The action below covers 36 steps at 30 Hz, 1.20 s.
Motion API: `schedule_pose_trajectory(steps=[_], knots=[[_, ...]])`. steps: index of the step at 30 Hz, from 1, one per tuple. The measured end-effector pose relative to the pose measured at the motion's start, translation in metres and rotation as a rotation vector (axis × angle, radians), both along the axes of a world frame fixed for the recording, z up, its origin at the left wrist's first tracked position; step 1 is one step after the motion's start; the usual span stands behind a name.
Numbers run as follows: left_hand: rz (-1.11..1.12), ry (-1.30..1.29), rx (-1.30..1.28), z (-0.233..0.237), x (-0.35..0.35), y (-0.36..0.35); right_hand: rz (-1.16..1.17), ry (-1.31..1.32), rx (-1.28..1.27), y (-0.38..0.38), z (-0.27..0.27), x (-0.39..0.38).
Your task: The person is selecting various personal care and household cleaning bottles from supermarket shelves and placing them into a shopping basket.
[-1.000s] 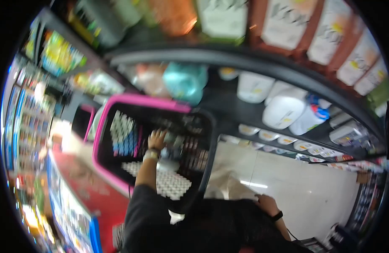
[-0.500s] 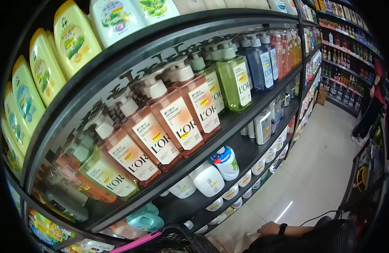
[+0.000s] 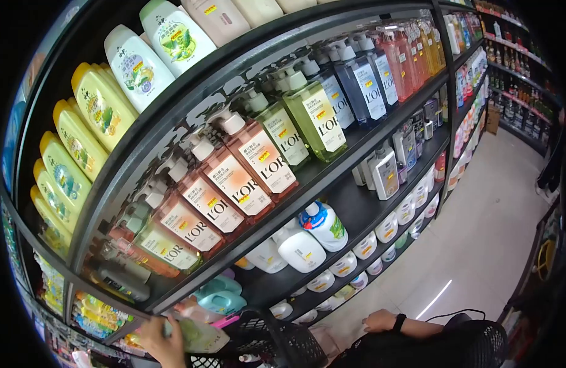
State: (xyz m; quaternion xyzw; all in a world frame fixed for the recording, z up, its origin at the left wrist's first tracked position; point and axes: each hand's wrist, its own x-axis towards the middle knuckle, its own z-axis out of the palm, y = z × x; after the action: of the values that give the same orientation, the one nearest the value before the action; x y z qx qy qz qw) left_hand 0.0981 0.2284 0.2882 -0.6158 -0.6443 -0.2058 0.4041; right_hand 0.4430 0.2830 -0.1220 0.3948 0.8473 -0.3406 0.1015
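At the bottom left my left hand is closed around the upper end of a pale green bottle, which lies tilted over the black mesh basket. The bottle's label is too blurred to read. A pink basket handle shows just beside it. Lower centre-right, my right hand has its fingers curled, with a black band on the wrist; what is under its fingers is hidden. Pink pump bottles and green pump bottles stand on the shelf above my hands.
Yellow-capped bottles and white bottles fill the upper shelf. Lower down are a blue-topped white bottle and teal bottles. The dark shelf edge curves across the view. A tiled aisle floor runs along the right.
My left hand has come into view at the bottom left with the pale green bottle. The view has shifted, and the person at the far right is now mostly out of view.
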Motion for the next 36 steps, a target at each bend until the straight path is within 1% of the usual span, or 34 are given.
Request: schedule_pose_trajectory(steps=[2, 4, 6, 8, 10, 12, 13, 14, 16, 18, 19, 21, 24, 26, 34, 36], knots=[[-0.184, -0.044, 0.082, 0.035, 0.025, 0.02, 0.007, 0.018, -0.017, 0.005, 0.007, 0.01], [-0.314, -0.411, -0.071, 0.065, 0.052, 0.04, -0.114, 0.103, 0.075, 0.004, 0.013, 0.021], [-0.41, -0.493, -0.082, 0.086, 0.081, 0.066, -0.137, 0.136, 0.099, 0.004, 0.011, 0.033], [-0.482, -0.445, -0.114, 0.106, 0.115, 0.093, -0.217, 0.134, 0.115, 0.003, 0.01, 0.044], [-0.57, -0.434, -0.066, 0.117, 0.159, 0.118, -0.243, 0.116, 0.1, -0.001, 0.01, 0.056], [-0.636, -0.358, -0.055, 0.128, 0.189, 0.147, -0.343, 0.118, 0.109, -0.006, 0.009, 0.068], [-0.602, -0.284, -0.031, 0.132, 0.203, 0.162, -0.345, 0.119, 0.106, -0.01, 0.008, 0.074], [-0.57, -0.21, -0.007, 0.135, 0.216, 0.177, -0.394, 0.132, 0.101, -0.013, 0.006, 0.08], [-0.51, -0.14, 0.041, 0.137, 0.24, 0.204, -0.451, 0.146, 0.093, -0.02, 0.002, 0.092], [-0.47, -0.115, 0.058, 0.137, 0.25, 0.231, -0.535, 0.137, 0.092, -0.027, -0.004, 0.103], [-0.458, -0.151, 0.057, 0.136, 0.255, 0.241, -0.544, 0.14, 0.087, -0.029, -0.005, 0.108], [-0.463, -0.129, 0.069, 0.133, 0.259, 0.259, -0.621, 0.109, 0.071, -0.036, -0.005, 0.116], [-0.425, -0.124, 0.062, 0.127, 0.267, 0.278, -0.66, 0.107, 0.064, -0.039, -0.004, 0.125], [-0.406, -0.053, 0.081, 0.122, 0.267, 0.291, -0.657, 0.109, 0.068, -0.038, -0.005, 0.128], [-0.306, 0.012, 0.099, 0.119, 0.263, 0.309, -0.618, 0.091, 0.078, -0.022, -0.008, 0.129], [-0.3, 0.08, 0.131, 0.117, 0.261, 0.312, -0.613, 0.104, 0.063, -0.018, -0.008, 0.13]])
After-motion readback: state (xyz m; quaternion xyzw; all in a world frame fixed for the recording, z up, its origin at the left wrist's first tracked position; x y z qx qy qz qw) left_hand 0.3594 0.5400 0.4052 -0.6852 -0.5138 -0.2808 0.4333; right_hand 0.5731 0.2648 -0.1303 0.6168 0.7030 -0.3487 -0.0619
